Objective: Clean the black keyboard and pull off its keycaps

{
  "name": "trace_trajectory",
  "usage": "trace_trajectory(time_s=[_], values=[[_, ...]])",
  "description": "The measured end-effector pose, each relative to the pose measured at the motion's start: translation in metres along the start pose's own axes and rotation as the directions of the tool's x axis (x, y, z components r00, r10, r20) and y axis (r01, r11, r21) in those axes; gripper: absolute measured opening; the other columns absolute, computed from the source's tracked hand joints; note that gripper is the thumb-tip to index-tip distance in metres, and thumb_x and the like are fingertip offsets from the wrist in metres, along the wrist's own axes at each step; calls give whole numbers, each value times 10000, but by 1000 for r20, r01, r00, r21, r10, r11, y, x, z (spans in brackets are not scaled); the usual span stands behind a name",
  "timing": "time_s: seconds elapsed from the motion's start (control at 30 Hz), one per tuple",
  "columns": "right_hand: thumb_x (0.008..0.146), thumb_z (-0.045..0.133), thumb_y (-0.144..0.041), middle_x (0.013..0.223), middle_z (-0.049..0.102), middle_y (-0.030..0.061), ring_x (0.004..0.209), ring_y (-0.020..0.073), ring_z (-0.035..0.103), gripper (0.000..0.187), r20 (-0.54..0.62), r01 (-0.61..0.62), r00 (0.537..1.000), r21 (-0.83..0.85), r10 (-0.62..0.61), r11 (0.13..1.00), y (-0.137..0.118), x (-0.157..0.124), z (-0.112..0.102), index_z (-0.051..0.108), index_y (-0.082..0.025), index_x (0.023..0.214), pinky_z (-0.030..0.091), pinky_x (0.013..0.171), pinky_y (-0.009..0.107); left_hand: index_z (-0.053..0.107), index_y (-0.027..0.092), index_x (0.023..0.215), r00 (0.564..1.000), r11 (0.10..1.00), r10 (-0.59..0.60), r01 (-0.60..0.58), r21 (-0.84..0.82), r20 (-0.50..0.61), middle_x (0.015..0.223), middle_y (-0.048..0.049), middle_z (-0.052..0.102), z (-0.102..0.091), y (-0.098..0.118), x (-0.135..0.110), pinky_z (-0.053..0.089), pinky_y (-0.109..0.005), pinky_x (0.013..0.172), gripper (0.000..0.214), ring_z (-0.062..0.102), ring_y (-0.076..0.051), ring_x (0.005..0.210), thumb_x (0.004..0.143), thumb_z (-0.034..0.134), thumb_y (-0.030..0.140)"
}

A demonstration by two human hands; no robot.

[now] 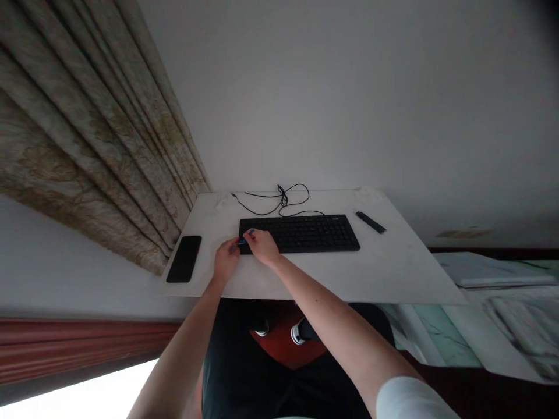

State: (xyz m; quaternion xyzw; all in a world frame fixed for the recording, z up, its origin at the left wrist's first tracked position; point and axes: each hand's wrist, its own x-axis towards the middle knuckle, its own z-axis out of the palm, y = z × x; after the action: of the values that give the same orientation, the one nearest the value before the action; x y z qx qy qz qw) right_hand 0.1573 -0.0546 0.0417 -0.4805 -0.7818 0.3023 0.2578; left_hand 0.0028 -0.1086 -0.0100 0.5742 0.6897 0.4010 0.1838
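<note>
right hand pinches a small blue object over the left end of the keyboard. left hand curled just left of keyboard, grip cannot be told. phone further left. keyboard logo too small to read.

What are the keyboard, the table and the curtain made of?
Keyboard: it looks like black plastic with a matte finish and rows of moulded keys. Table: it has a smooth, pale top with a dull sheen, maybe laminate or painted board; I cannot tell which. Curtain: this is cloth, beige with a faded pattern, hanging in soft folds.
</note>
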Motion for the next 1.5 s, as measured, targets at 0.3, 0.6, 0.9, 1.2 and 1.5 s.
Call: trace_trajectory(time_s=[0.3,0.6,0.9,1.2,1.5], values=[[1029,460,-351,872,772,45,810,187,718,305,-26,-34,999,-22,34,999,15,-12,-23,724,-212,970,456,707,243,712,197,1203,1000,1000,-9,9,21,-18,1199,-76,730,0,4,-1,489,-421,1088,411,666,-235,1137,831,547,144],[1011,498,-357,793,760,42,760,204,711,265,-57,-58,997,-134,51,989,31,-24,-41,726,-232,955,455,658,251,721,201,1182,1000,1000,-1,1,29,2,1175,-66,737,-1,4,-2,496,-426,1087,389,669,-231,1129,842,537,161],[1031,457,-359,784,750,38,708,181,699,313,-65,-21,998,-66,17,998,47,-33,-61,718,-206,953,437,656,245,716,195,1188,1000,997,20,-19,70,-6,1211,-80,723,1,4,-2,470,-448,1116,385,654,-239,1163,849,538,166],[999,504,-345,703,720,47,691,222,693,265,-83,-114,992,-242,97,964,75,-47,-100,732,-228,933,429,619,272,722,188,1185,1000,997,0,0,71,4,1206,-87,726,-2,6,-1,485,-454,1102,376,666,-248,1142,854,543,192],[989,489,-329,725,725,39,674,197,688,276,-161,-149,981,-253,110,956,128,-78,-157,723,-210,905,452,631,264,724,212,1184,1000,999,0,0,48,-8,1217,-66,728,-3,8,-2,486,-452,1105,387,674,-239,1139,841,547,186]])
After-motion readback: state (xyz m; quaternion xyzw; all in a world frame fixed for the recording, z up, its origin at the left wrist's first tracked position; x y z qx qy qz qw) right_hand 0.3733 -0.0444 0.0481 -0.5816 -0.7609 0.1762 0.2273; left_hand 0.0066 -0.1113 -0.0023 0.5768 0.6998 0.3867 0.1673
